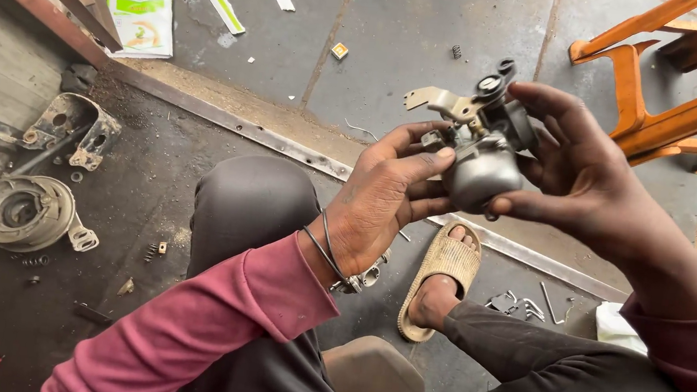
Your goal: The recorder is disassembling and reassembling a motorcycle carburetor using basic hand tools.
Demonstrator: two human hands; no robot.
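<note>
Dark trousers [282, 375] and my maroon sleeves [211, 327] fill the near edge, with my sandalled foot [439, 284] on the grimy floor [155, 196] just beyond. Above my knee, my left hand [382, 199] and right hand [585, 183] both grasp a small metal carburetor [479, 148], fingers [419, 162] wrapped around its bowl. Left on the floor lies a round engine cover [23, 211]; farther off stands an orange chair [678, 82].

Soft, even daylight, bright enough, no hard shadows. Only faint shade under my legs on the floor [154, 204]. Slight sheen on the metal part [480, 178] I hold, no harsh glare. Centre sharp. Mild wide-angle stretch at the edges; my sleeves slightly soft up close.
</note>
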